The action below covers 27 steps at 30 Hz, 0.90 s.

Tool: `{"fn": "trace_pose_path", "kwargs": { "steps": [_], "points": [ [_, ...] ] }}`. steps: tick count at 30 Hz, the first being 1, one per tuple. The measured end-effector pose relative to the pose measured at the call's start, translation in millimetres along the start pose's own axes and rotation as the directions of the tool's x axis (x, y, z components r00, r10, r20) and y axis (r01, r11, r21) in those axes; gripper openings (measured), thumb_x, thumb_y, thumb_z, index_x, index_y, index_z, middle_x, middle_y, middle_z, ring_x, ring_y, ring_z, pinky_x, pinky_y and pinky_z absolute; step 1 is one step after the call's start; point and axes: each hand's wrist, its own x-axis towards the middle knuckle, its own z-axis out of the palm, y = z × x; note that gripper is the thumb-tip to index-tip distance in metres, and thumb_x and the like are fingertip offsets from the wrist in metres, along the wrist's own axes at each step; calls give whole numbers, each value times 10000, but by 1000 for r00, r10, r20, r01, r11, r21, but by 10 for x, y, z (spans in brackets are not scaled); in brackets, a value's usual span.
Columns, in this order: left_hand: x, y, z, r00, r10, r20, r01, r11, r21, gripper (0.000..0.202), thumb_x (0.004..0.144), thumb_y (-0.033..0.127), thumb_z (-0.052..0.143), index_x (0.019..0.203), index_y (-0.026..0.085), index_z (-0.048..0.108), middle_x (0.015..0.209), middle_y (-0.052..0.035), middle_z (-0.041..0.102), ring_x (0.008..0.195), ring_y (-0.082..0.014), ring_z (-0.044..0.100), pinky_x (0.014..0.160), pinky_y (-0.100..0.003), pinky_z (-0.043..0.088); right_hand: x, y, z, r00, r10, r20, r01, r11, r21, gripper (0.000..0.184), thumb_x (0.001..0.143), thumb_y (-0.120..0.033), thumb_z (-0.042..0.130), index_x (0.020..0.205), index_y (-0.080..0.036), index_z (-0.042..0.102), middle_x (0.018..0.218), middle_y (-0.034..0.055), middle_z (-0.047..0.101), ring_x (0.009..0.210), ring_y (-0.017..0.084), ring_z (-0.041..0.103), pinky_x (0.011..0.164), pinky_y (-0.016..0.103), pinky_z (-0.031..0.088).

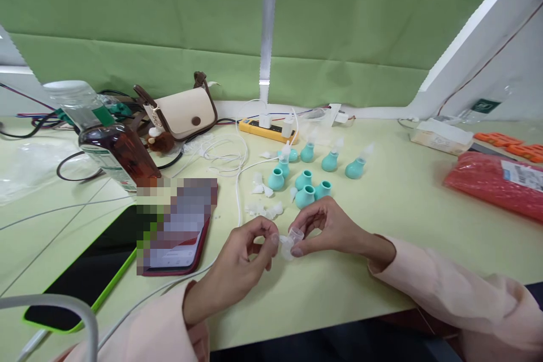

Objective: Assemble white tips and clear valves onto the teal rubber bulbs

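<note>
In the head view, my right hand [324, 229] pinches a small see-through plastic part [296, 233] with a cup-like end, held just above the table. My left hand [250, 251] meets it from the left, thumb and forefinger closed on a small translucent piece [285, 242]. Whether the two pieces are joined I cannot tell. Just beyond my hands stand several open-necked teal bulbs [305, 197]. Farther back are several teal bulbs with see-through tips [330, 159]. Loose translucent pieces [265, 210] lie left of the bulbs.
Two phones lie at the left, one with a green edge [91, 263] and one in a red case [182, 232]. Behind them stands a bottle of dark liquid [121, 150]. A cream handbag [182, 113], a yellow power strip [250, 128] and white cables are farther back. A red package [494, 184] lies right.
</note>
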Motion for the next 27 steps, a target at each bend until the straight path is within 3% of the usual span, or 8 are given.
{"fn": "trace_pose_path", "kwargs": {
  "steps": [4, 7, 9, 11, 14, 17, 22, 27],
  "points": [
    [65, 15, -77, 999, -22, 31, 26, 990, -141, 181, 859, 293, 332, 754, 164, 404, 581, 24, 453, 488, -86, 455, 471, -220, 436, -6, -50, -45, 992, -101, -74, 95, 993, -76, 263, 476, -304, 745, 639, -133, 628, 599, 32, 638, 543, 142, 594, 528, 251, 506],
    [88, -79, -107, 990, 136, -41, -114, 935, 335, 144, 863, 239, 336, 789, 166, 435, 664, -8, 501, 587, -118, 497, 530, -246, 453, 15, -124, -118, 901, -360, -241, 269, 901, -339, 219, 562, -311, 703, 703, -159, 632, 632, 32, 643, 560, 144, 587, 545, 264, 496],
    [102, -184, -112, 957, 289, 31, -220, 651, 726, 145, 852, 195, 351, 792, 157, 477, 718, -42, 526, 677, -162, 507, 590, -298, 460, 62, -169, -164, 791, -568, -228, 352, 727, -590, 202, 644, -306, 645, 803, -183, 629, 677, 30, 649, 590, 144, 584, 568, 268, 472],
    [122, -283, -118, 952, 281, 126, -223, 349, 910, 183, 855, 128, 323, 793, 143, 495, 711, -61, 542, 706, -189, 512, 568, -300, 464, 141, -193, -190, 753, -652, -95, 359, 527, -770, 215, 710, -299, 578, 892, -191, 611, 711, 35, 650, 620, 150, 584, 560, 267, 438],
    [149, -352, -141, 953, 254, 163, -227, 245, 943, 187, 796, 27, 372, 721, 139, 502, 682, -69, 557, 685, -211, 523, 546, -307, 464, 294, -190, -184, 833, -547, 81, 285, 299, -911, 203, 752, -263, 517, 911, -170, 605, 713, 56, 646, 664, 185, 589, 551, 275, 386],
    [148, -329, -166, 950, 258, 177, -232, 202, 951, 208, 754, -23, 379, 729, 135, 512, 710, -79, 568, 659, -215, 538, 508, -296, 457, 423, -164, -156, 901, -405, 154, 239, 166, -957, 174, 750, -228, 519, 877, -156, 614, 684, 68, 644, 669, 204, 588, 603, 297, 360],
    [82, -256, -137, 929, 330, 166, -231, 168, 958, 159, 815, 95, 373, 769, 135, 520, 697, -73, 560, 619, -194, 554, 476, -268, 434, 471, -108, -187, 898, -398, 187, 259, 135, -956, 158, 739, -223, 538, 852, -156, 625, 663, 58, 645, 673, 200, 586, 682, 330, 355],
    [14, -223, -53, 865, 306, 398, -466, 196, 863, 241, 822, 230, 383, 624, 148, 494, 505, -22, 517, 444, -147, 517, 413, -238, 379, 473, -155, -453, 801, -598, -4, 214, 293, -932, 187, 752, -268, 513, 879, -171, 611, 758, 58, 650, 730, 191, 585, 739, 334, 396]
  ]
}}
